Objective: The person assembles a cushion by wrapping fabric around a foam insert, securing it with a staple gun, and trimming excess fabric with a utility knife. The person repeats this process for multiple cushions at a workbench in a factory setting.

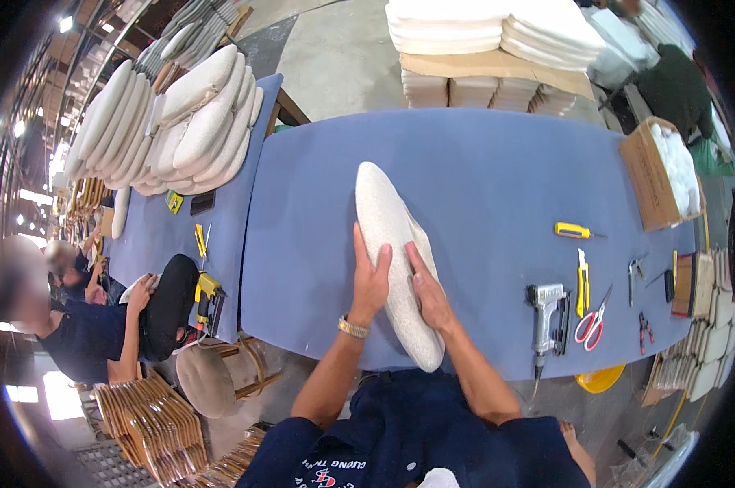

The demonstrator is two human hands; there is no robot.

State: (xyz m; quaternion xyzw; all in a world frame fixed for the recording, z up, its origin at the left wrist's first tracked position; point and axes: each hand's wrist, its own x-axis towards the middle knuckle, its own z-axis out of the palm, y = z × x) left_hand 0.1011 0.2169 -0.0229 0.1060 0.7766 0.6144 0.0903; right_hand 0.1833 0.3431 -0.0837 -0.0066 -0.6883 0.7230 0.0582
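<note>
Upholstered seat cushion point(390, 244), off-white and oval, lying at centre of frame on blue-covered bench point(481, 179), long axis running from upper centre down toward lower centre. Left hand point(370, 281) flat against cushion's left edge, fingers spread and extended, grip wide, pressing rather than clasping; metal watch point(353, 328) on that wrist. Right hand point(428, 294) laid on cushion's right side near its lower end, fingers together and extended, grip likewise wide, closed on nothing. Both hands touching cushion, just beside each other.

To right of centre on bench: grey pneumatic stapler point(546, 313) near lower edge, red-handled scissors point(593, 321) just beside it, yellow utility knife point(582, 281) above scissors, yellow-handled screwdriver point(575, 232) further up. Pliers and small tools at far right, detail too small to tell. Open cardboard box point(645, 183) with white filling at upper right of bench.

Upper left of frame: stack of finished cushions point(172, 122) on adjoining blue bench. Top centre: piled white foam slabs point(489, 28) over cardboard. Left edge: seated person point(99, 329) in dark clothing, well apart from cushion. Lower left: round stool point(209, 378) and stacked wooden frames point(152, 427).
</note>
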